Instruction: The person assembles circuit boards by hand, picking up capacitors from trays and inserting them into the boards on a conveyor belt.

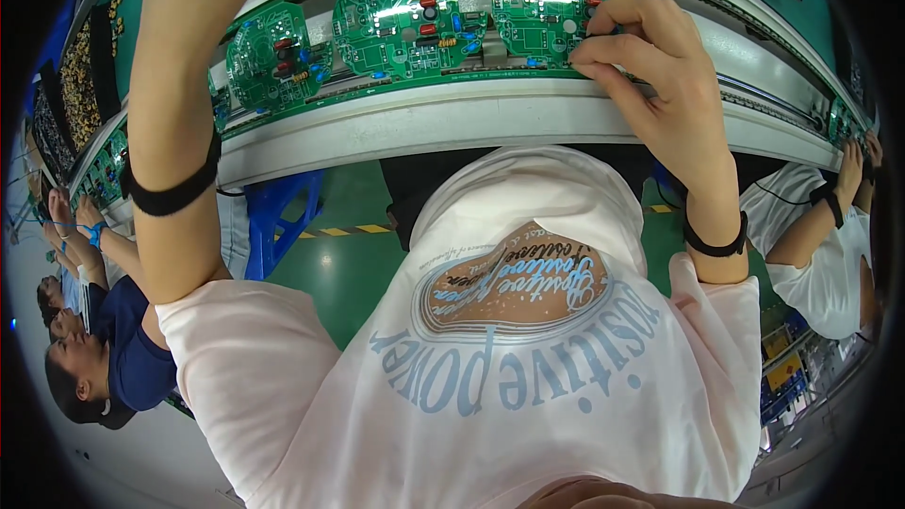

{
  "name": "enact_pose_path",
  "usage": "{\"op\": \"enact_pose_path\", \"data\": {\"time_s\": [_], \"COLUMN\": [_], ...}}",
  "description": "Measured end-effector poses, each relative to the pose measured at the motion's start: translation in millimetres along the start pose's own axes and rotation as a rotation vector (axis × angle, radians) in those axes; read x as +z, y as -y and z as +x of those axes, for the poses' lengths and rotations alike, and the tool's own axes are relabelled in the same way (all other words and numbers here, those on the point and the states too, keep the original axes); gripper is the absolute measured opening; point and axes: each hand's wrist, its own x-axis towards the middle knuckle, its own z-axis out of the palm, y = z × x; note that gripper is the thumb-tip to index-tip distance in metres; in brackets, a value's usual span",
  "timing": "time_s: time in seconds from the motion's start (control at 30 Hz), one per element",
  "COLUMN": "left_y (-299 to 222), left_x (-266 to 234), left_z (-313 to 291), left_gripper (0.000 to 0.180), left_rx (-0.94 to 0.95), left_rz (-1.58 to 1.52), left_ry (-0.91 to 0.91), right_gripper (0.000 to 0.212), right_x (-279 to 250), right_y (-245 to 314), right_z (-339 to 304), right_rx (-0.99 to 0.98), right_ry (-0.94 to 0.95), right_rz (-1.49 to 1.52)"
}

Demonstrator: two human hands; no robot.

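Observation:
My right hand [660, 66] is over the right end of a green circuit board [537, 28]. Its thumb and fingers are closed in a pinch at the board's edge; what they hold, if anything, is too small or hidden to name. Beside it on the left lies a second green circuit board [386, 24] with red, blue and dark parts, and farther left a third circuit board [259, 61]. My left forearm [174, 113] reaches up past the top edge, so my left hand is out of view.
The boards sit on a conveyor with a pale metal rail [452, 118]. Loose yellowish parts [80, 85] lie in trays at the far left. Co-workers sit on both sides; one wears a dark blue shirt [141, 349]. A blue stool [283, 212] stands below the rail.

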Motion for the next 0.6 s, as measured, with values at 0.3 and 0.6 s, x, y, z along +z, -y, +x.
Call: {"op": "enact_pose_path", "data": {"time_s": [0.3,0.6], "left_y": [-13,14], "left_x": [-10,-4], "left_z": [-49,-93], "left_gripper": [0.011,0.026], "left_rx": [-0.643,-0.598], "left_rz": [-0.829,-1.081], "left_ry": [0.18,0.267], "right_gripper": [0.022,0.022], "right_x": [-4,-49], "right_y": [17,-19], "right_z": [6,40], "right_rx": [-0.13,-0.105], "right_ry": [0.076,0.054], "right_rz": [-0.222,-0.222]}}
